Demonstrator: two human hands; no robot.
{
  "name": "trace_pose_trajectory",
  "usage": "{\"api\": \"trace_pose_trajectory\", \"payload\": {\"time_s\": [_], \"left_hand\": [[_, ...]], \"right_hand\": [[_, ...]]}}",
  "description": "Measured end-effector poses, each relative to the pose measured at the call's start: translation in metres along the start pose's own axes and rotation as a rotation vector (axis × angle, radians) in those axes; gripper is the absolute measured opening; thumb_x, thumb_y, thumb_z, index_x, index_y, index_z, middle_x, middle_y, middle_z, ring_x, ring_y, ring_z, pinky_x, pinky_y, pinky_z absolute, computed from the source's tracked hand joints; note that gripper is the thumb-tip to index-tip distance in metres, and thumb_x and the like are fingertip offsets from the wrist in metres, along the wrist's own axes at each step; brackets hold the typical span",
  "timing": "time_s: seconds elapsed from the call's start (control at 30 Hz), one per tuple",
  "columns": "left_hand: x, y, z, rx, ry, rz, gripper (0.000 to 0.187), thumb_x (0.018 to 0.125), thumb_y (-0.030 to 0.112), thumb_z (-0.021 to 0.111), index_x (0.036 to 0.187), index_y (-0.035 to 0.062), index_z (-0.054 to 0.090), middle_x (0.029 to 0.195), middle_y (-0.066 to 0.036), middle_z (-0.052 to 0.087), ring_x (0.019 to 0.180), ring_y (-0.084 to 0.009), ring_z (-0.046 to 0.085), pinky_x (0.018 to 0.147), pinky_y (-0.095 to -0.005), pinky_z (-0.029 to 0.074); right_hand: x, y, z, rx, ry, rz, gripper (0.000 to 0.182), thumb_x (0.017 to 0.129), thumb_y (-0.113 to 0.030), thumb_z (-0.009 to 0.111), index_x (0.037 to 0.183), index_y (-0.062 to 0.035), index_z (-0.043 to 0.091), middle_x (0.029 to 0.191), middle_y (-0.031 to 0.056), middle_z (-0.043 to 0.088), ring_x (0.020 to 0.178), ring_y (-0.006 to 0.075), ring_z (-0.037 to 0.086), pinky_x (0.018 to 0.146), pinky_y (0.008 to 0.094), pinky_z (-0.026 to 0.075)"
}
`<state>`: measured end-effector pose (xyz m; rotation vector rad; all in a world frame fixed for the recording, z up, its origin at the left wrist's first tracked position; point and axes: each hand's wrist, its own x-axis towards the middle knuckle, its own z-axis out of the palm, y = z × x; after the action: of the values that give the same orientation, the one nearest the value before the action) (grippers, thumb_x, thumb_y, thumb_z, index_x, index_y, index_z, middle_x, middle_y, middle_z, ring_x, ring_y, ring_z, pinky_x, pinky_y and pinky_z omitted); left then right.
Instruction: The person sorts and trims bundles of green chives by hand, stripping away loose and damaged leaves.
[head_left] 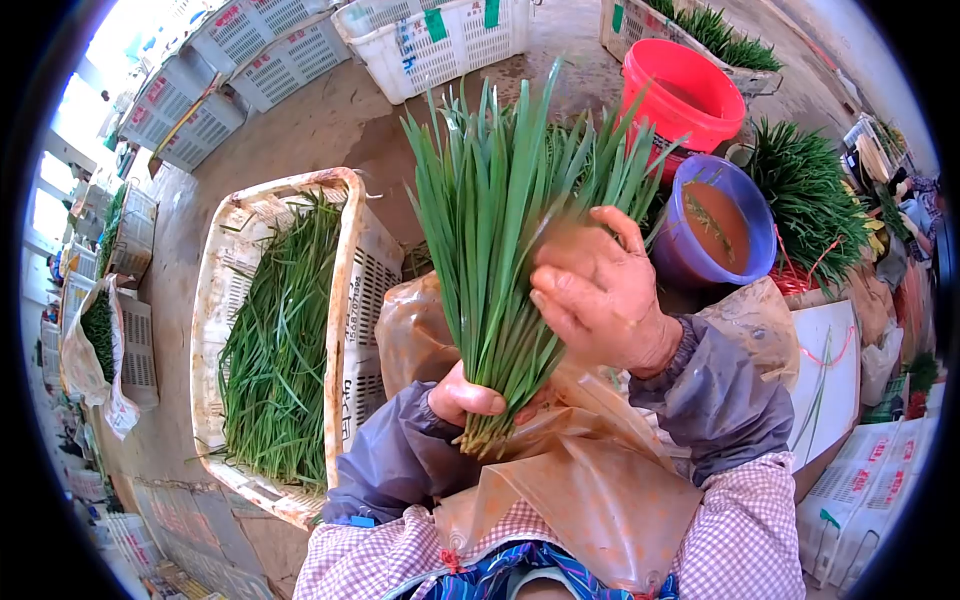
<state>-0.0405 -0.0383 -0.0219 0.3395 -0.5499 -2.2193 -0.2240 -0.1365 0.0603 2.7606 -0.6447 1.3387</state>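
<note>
Above the lap's plastic sheet (pixel 590 480), left hand (pixel 465 398) clenched round chive bunch (pixel 500 230) base, right hand (pixel 600 292) loosely spread against leaves, crate (pixel 352 262) edge just left, purple basin (pixel 715 222) near right.

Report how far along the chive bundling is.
Done: none visibly tied. In hand: the left hand grips a bunch of chives at its base while the right hand rests against the leaves. Left: loose chives fill the crate, and another heap lies beside the purple basin.

Left hand (pixel 462 396) grips chive bunch (pixel 505 215), right hand (pixel 597 291) touching it
</note>
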Motion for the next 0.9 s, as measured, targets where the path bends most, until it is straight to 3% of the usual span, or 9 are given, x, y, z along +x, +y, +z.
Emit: {"api": "trace_pose_trajectory", "payload": {"time_s": [0.2, 0.33, 0.5, 0.6, 0.7, 0.77, 0.9], "left_hand": [[-0.012, 0.007, 0.000, -0.029, -0.056, -0.074, 0.062, 0.064, 0.011, 0.072, 0.119, -0.0031, 0.048, 0.093, -0.018, 0.056, 0.067, -0.0241, 0.053, 0.058, -0.0336, 0.045], [-0.013, 0.005, -0.003, 0.020, -0.114, -0.062, 0.062, 0.065, 0.015, 0.072, 0.119, -0.0042, 0.047, 0.087, -0.019, 0.056, 0.061, -0.0236, 0.054, 0.052, -0.0328, 0.045], [-0.017, 0.008, -0.005, 0.047, -0.152, -0.102, 0.061, 0.066, 0.019, 0.073, 0.115, -0.0067, 0.047, 0.086, -0.019, 0.056, 0.061, -0.0218, 0.056, 0.050, -0.0306, 0.047], [-0.019, 0.011, -0.001, 0.043, -0.152, -0.144, 0.062, 0.066, 0.019, 0.073, 0.116, -0.0073, 0.047, 0.088, -0.020, 0.057, 0.061, -0.0221, 0.057, 0.050, -0.0303, 0.047], [-0.024, 0.011, -0.002, 0.042, -0.143, -0.146, 0.065, 0.065, 0.019, 0.073, 0.119, -0.0069, 0.047, 0.091, -0.021, 0.058, 0.062, -0.0228, 0.057, 0.050, -0.0303, 0.047], [-0.028, 0.011, 0.000, 0.034, -0.110, -0.152, 0.067, 0.065, 0.020, 0.074, 0.121, -0.0063, 0.047, 0.091, -0.021, 0.058, 0.062, -0.0229, 0.057, 0.050, -0.0303, 0.047], [-0.027, 0.013, 0.004, 0.055, -0.103, -0.150, 0.069, 0.065, 0.020, 0.074, 0.123, -0.0051, 0.047, 0.089, -0.021, 0.059, 0.061, -0.0230, 0.057, 0.049, -0.0301, 0.046]], "right_hand": [[0.002, 0.006, -0.001, 0.251, 0.116, 0.364, 0.023, 0.077, 0.004, 0.063, 0.099, -0.0006, 0.060, 0.090, 0.0127, 0.062, 0.082, 0.0308, 0.062, 0.072, 0.0367, 0.050], [0.007, 0.014, -0.010, 0.395, -0.096, 0.525, 0.027, 0.079, 0.001, 0.062, 0.106, -0.0002, 0.060, 0.087, 0.0146, 0.063, 0.080, 0.0294, 0.064, 0.071, 0.0348, 0.050], [0.013, 0.016, -0.018, 0.540, -0.219, 0.507, 0.028, 0.078, -0.003, 0.067, 0.105, -0.0018, 0.061, 0.073, 0.0106, 0.062, 0.063, 0.0215, 0.062, 0.058, 0.0314, 0.049], [0.019, 0.019, -0.021, 0.588, -0.369, 0.475, 0.026, 0.079, -0.003, 0.068, 0.104, -0.0004, 0.062, 0.077, 0.0079, 0.065, 0.071, 0.0146, 0.065, 0.066, 0.0286, 0.051], [0.015, 0.023, -0.009, 0.619, -0.253, 0.331, 0.021, 0.078, -0.006, 0.070, 0.096, -0.0018, 0.061, 0.069, 0.0102, 0.061, 0.058, 0.0180, 0.058, 0.055, 0.0307, 0.047], [0.011, 0.023, -0.004, 0.651, -0.243, 0.406, 0.019, 0.078, -0.007, 0.070, 0.095, -0.0020, 0.061, 0.069, 0.0101, 0.061, 0.057, 0.0192, 0.058, 0.054, 0.0306, 0.046], [0.012, 0.026, -0.002, 0.665, -0.332, 0.338, 0.016, 0.079, -0.009, 0.070, 0.092, -0.0026, 0.061, 0.069, 0.0098, 0.060, 0.057, 0.0201, 0.057, 0.053, 0.0301, 0.046]]}}
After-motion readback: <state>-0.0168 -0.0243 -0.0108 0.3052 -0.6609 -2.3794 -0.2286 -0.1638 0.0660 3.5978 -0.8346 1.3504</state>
